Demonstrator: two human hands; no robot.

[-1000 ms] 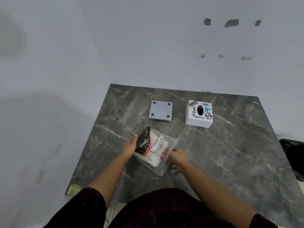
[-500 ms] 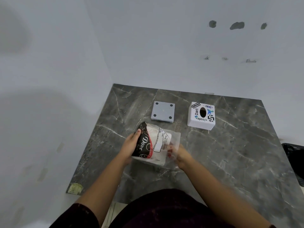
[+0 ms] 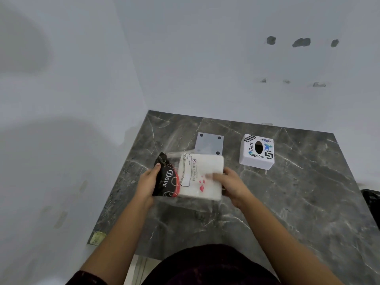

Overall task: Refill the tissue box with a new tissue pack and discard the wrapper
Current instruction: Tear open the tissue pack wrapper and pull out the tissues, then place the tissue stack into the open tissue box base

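Observation:
I hold a tissue pack (image 3: pixel 195 177) in a clear wrapper with a black and red printed end, just above the dark marble table (image 3: pixel 287 202). My left hand (image 3: pixel 147 182) grips the black end of the pack. My right hand (image 3: pixel 230 185) grips its white right side, fingers over the top. The white tissue box (image 3: pixel 257 152), covered with stickers and with an oval slot on top, stands on the table behind and to the right. Its grey base plate (image 3: pixel 208 145) with dark corner feet lies flat behind the pack, partly hidden by it.
White walls close the table at the left and the back. A black bin bag (image 3: pixel 372 204) shows past the table's right edge. A small yellowish sticker (image 3: pixel 96 237) sits at the table's front left corner. My dark-clothed lap is at the bottom.
The pack has been lifted and turned flatter, its broad white face now up. My right hand shifted from the loose wrapper end onto the pack's right side.

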